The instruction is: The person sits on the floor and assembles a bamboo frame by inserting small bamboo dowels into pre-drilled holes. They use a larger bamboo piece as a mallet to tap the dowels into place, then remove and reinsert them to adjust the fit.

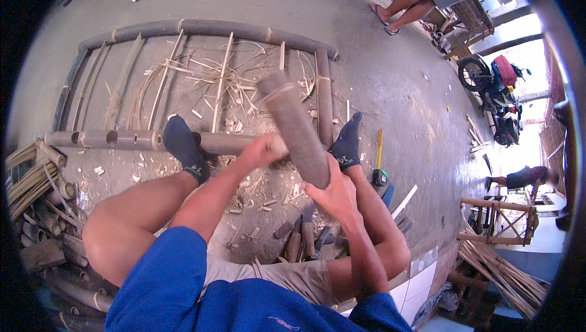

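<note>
A thick, dark bamboo piece (298, 130) with a ringed node near its top leans upward between my legs, smeared by motion. My right hand (334, 193) is wrapped round its lower end. My left hand (267, 150) is curled into a blurred fist just left of the bamboo piece, above the near rail of a bamboo frame (227, 144). Whatever that fist may hold is hidden. The frame lies on the floor, with thin slats across it and holes cut in its near rail. My socked left foot rests on that rail; the other is by the frame's right end.
Shavings and chips (244, 81) litter the floor. A tape measure (379, 177) with its yellow blade out lies beyond my right leg. Several tools (308, 234) lie between my legs. Bamboo poles (52, 210) are heaped at left. Another person's legs (406, 5) and motorcycles (503, 100) are farther off.
</note>
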`<state>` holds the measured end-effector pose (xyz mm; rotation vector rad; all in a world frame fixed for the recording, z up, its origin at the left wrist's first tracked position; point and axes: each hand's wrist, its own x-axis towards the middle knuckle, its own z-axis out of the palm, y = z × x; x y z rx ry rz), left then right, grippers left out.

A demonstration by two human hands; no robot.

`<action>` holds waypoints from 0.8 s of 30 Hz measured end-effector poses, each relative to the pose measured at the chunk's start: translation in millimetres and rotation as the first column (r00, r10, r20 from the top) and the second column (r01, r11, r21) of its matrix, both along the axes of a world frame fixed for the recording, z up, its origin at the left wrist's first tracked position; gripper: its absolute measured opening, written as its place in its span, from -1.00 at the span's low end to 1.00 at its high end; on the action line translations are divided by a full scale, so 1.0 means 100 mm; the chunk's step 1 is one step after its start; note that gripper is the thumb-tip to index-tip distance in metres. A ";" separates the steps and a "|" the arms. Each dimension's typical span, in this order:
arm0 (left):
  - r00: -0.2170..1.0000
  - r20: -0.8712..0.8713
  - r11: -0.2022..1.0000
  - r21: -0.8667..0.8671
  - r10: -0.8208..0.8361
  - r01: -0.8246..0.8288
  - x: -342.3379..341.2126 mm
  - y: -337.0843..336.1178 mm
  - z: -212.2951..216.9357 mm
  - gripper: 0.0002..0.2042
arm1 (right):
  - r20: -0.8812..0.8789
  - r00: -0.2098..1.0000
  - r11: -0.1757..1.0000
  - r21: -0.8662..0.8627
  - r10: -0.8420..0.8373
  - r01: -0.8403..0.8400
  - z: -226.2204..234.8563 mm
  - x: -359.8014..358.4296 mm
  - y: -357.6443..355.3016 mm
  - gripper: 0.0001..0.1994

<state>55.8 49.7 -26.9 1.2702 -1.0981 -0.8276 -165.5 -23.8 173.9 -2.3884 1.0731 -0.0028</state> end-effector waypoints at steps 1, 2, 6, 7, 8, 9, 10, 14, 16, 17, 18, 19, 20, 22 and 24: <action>0.913 0.385 0.977 -0.204 0.134 -0.057 -0.14 0.05 -0.01 -0.63 | 0.076 0.995 0.997 0.033 -0.072 0.070 -0.02 -0.09 0.03 -0.08; 0.912 0.350 0.934 -0.347 0.212 -0.084 -0.34 0.14 -0.03 -0.59 | 0.163 0.976 0.989 0.069 -0.140 0.131 -0.02 -0.17 0.09 -0.09; 0.912 0.366 0.983 -0.090 0.184 -0.163 -0.70 0.30 -0.04 -0.55 | 0.280 0.896 0.932 0.221 -0.344 0.288 -0.02 -0.35 0.29 -0.14; 0.909 0.358 0.977 -0.091 0.211 -0.191 -0.72 0.27 -0.03 -0.55 | 0.248 0.871 0.897 0.249 -0.423 0.365 -0.02 -0.37 0.32 -0.15; 0.902 0.343 0.964 -0.113 0.264 -0.239 -0.72 0.22 -0.02 -0.55 | 0.274 0.866 0.901 0.241 -0.419 0.360 -0.01 -0.38 0.34 -0.14; 0.891 0.327 0.949 -0.136 0.315 -0.286 -0.69 0.16 0.00 -0.55 | 0.321 0.880 0.930 0.231 -0.351 0.286 0.00 -0.40 0.34 -0.14; 0.877 0.306 0.929 -0.141 0.370 -0.342 -0.65 0.10 0.00 -0.55 | 0.315 0.884 0.932 0.225 -0.345 0.284 0.01 -0.41 0.34 -0.13; 0.850 0.091 0.854 -0.109 0.518 -0.509 -0.44 -0.07 -0.02 -0.57 | 0.303 0.921 0.969 0.103 -0.246 0.225 0.12 -0.39 0.27 -0.05; 0.855 -0.130 0.861 -0.014 0.502 -0.508 -0.34 -0.07 -0.03 -0.61 | 0.371 0.905 0.979 0.066 -0.205 0.195 0.17 -0.28 0.23 0.00; 0.849 -0.169 0.859 -0.024 0.500 -0.511 -0.30 -0.05 -0.03 -0.62 | 0.416 0.896 0.987 0.013 -0.152 0.161 0.20 -0.20 0.21 0.02; 0.839 -0.220 0.862 0.019 0.498 -0.506 -0.26 -0.03 -0.02 -0.64 | 0.442 0.886 0.987 -0.015 -0.139 0.162 0.23 -0.11 0.19 0.08; 0.822 -0.279 0.865 0.078 0.497 -0.496 -0.22 -0.01 -0.01 -0.65 | 0.457 0.886 0.990 -0.064 -0.082 0.125 0.24 -0.01 0.15 0.08; 0.840 -0.254 0.874 0.052 0.480 -0.484 -0.19 0.01 0.01 -0.69 | 0.478 0.878 0.985 -0.148 -0.011 0.092 0.25 0.10 0.12 0.08; 0.853 -0.264 0.893 0.110 0.449 -0.436 -0.13 0.01 0.04 -0.70 | 0.297 0.953 0.984 -0.176 0.063 -0.011 0.28 0.27 0.03 0.06; 0.888 -0.233 0.917 0.147 0.396 -0.370 -0.07 -0.01 0.06 -0.74 | -0.324 0.934 0.985 -0.033 0.149 -0.168 0.33 0.39 -0.08 0.02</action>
